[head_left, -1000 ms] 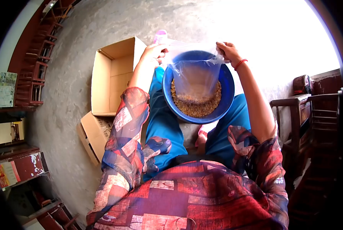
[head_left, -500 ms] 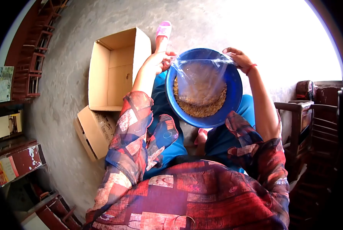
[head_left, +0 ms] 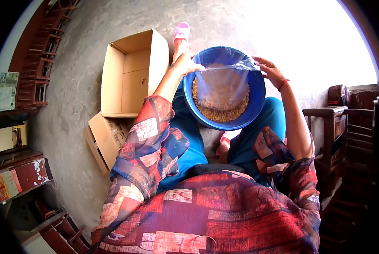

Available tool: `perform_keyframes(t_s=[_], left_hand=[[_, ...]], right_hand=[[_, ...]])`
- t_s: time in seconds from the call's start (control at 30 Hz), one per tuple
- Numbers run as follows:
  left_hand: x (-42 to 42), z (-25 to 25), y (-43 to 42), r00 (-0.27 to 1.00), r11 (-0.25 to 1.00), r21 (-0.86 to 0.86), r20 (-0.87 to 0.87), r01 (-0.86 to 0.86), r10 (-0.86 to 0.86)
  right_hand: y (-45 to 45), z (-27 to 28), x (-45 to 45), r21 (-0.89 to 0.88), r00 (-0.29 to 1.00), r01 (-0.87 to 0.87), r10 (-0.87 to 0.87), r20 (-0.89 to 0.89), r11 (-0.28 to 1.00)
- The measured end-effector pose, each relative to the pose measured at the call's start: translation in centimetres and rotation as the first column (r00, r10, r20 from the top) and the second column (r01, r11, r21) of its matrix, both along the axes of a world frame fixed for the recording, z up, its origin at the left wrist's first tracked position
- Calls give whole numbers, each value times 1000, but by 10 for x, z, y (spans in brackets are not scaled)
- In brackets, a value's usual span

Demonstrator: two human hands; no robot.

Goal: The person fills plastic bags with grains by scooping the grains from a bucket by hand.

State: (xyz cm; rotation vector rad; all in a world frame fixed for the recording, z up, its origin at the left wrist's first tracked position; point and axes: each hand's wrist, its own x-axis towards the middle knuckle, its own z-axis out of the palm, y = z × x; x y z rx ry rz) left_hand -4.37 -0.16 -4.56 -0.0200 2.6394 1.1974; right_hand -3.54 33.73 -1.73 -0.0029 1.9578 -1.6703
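A blue basin stands between my knees, with loose yellow-brown grains on its bottom. Over it spreads a clear plastic bag, which hangs down onto the grains. My left hand pinches the bag's left edge beside the basin's rim. On the far right side, my right hand, with a red cord at the wrist, grips the bag's other top corner. The bag's top edge is stretched between the two hands. Whether anything is inside the bag I cannot tell.
An open cardboard box lies to the left of the basin, and a second cardboard box sits just nearer. Dark wooden chairs stand at the right. Wooden furniture lines the left side of the concrete floor.
The basin has shifted slightly up and left in view. My left hand has moved a little inward along the bag's edge, and the bag's top edge sags more on that side.
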Motion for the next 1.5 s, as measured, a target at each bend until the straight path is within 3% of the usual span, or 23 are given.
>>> perform_keyframes(t_s=[0.07,0.17,0.23,0.27,0.3,0.33,0.4,0.5,0.53,0.63,0.87,0.97,1.07,1.2,1.27,1.3,1.43,1.47,1.5], left_hand=[[10,28,3,968,970,237,228,51,-106],[20,36,7,985,972,217,120,95,-123],[22,33,10,993,971,217,31,101,-110],[26,26,12,994,970,219,-48,106,-98],[27,14,13,994,970,220,-49,107,-98],[24,-5,12,988,993,104,-152,47,-31],[22,-12,11,975,999,51,-223,12,0],[25,-10,10,984,998,-62,-178,-27,16],[30,-4,10,984,998,-62,-178,-32,20],[36,10,13,993,996,-55,-100,-64,58],[41,6,11,982,990,135,-176,-39,63],[44,5,12,984,977,186,-120,-106,130],[42,2,12,985,987,119,-118,-110,124],[42,1,13,972,989,89,-194,-115,130],[43,1,14,972,992,59,-201,-112,122],[43,1,14,971,993,21,-205,-119,120],[37,-10,10,970,995,11,-224,-97,97],[38,-8,11,969,995,9,-226,-95,95],[39,-7,12,964,995,-3,-246,-100,96]], right_hand=[[2,-1,6,-7,1000,10,-10,-18,1000],[-1,8,10,32,998,36,-34,-48,999],[-3,12,10,270,983,103,-57,-174,957],[-8,12,9,288,851,206,-26,-524,935],[-16,11,4,267,600,308,31,-799,913],[-34,27,8,238,541,269,58,-839,933],[-68,51,19,423,473,183,298,-829,887],[-87,43,25,708,309,201,643,-701,676],[-84,43,24,770,372,147,687,-624,620],[-60,40,24,783,432,176,668,-606,597],[-49,36,38,706,449,191,578,-681,682],[-49,32,48,595,445,202,468,-763,778],[-53,34,58,565,385,310,442,-810,765],[-53,38,58,635,307,313,558,-771,706],[-69,51,54,773,511,296,590,-625,562],[-77,54,50,774,514,297,589,-623,559],[-120,52,36,676,337,122,610,-717,727],[-125,45,33,770,418,29,692,-588,637],[-128,31,30,773,529,-90,688,-497,628]])
